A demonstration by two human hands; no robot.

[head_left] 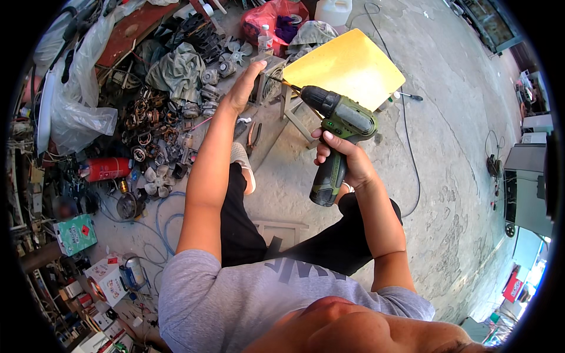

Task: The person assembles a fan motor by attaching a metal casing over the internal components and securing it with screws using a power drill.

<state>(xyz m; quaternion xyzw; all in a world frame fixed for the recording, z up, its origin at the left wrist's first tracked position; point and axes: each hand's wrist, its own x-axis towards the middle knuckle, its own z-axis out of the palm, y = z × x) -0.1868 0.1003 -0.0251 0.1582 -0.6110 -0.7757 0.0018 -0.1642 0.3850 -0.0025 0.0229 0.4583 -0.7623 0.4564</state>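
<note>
In my right hand (347, 154) is a green and black cordless drill (344, 117), gripped round its handle. Its long thin bit (285, 83) points up and left, past the near corner of a yellow panel (353, 66). My left hand (242, 88) is stretched out to the left of the bit, fingers extended and nothing visible in it. Between the hand and the panel, part of a wooden frame (288, 106) and a coil of thin cord (272, 88) show. A pair of pliers (254, 136) lies on the floor below my left hand.
Motor parts and scrap (156, 120) crowd the left side, with a red cylinder (109, 169) and a green box (76, 234) nearer me. A black cable (410, 141) crosses the concrete floor (459, 170) on the right. A screwdriver (412, 96) lies beside the panel.
</note>
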